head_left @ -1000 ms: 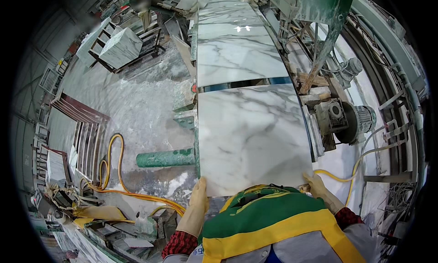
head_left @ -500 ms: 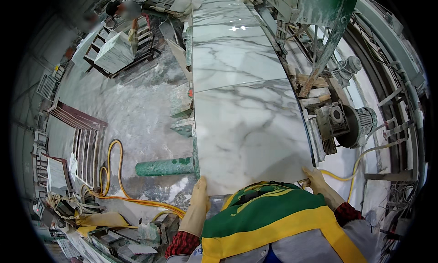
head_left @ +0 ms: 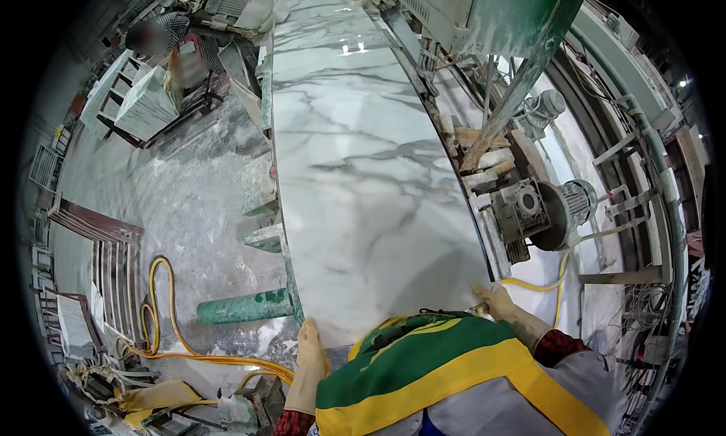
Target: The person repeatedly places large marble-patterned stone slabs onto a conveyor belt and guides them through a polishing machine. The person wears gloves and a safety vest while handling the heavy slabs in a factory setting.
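Observation:
A long white marble slab (head_left: 378,239) with grey veins lies flat on the bench in front of me, its surface glossy. My left hand (head_left: 308,360), in a pale glove, is at the near left corner, its fingers against the edge. At the near right corner, my right hand (head_left: 503,306), gloved alike, has its fingers closed around the edge. The fingers under the slab are hidden. My green and yellow apron (head_left: 423,360) covers part of the near edge.
On the right stand a motor with a round housing (head_left: 556,213) and a green machine (head_left: 522,20). A green cylinder (head_left: 246,306) juts out at left, above a yellow hose (head_left: 174,315). Far left, a co-worker (head_left: 178,27) bends near a white block (head_left: 147,103) on a rack.
The whole view has shifted, so the slab and machines sit further left. Both hands stay at the slab's near corners. The cross seam seen earlier is harder to make out. The co-worker has bent differently.

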### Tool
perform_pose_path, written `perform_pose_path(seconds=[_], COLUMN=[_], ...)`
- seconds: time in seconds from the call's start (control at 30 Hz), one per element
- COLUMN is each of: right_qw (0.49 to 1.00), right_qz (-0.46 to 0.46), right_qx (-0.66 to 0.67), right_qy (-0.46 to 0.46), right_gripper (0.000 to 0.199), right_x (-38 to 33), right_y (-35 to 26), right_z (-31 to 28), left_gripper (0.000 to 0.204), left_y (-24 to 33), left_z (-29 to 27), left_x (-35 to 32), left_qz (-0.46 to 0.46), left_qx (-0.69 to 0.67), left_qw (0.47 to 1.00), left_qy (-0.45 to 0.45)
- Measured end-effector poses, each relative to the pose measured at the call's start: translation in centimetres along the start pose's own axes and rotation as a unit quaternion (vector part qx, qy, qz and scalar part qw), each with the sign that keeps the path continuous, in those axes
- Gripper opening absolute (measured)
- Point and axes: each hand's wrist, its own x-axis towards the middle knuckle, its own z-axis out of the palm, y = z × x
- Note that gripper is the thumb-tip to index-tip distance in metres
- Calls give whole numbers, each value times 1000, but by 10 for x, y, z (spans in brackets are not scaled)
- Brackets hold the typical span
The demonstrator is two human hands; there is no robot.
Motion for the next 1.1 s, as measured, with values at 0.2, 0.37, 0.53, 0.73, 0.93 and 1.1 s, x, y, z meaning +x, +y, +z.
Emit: perform_pose_path(seconds=[0.2,0.37,0.53,0.73,0.93,1.1], right_qw=[999,999,815,688,624,615], right_qz=[7,23,-151,-523,-622,-630], right_qx=[27,-16,-549,-496,-468,-471], right_qy=[22,-19,111,84,61,56], right_gripper=[48,61,45,52,65,70], right_x=[12,-7,-24,21,35,40], right_y=[12,-22,-59,-50,-60,-50], right_z=[-3,-3,-14,36,75,70], left_gripper=[83,75,60,68,61,61], left_y=[9,15,50,115,115,115], left_z=[6,2,-21,21,37,40], left_x=[10,9,-23,-4,26,24], left_qz=[-42,15,361,600,582,563], left_qx=[-25,-48,186,442,449,465], left_qw=[999,998,908,667,677,683], left_qy=[13,29,102,8,-26,-11])
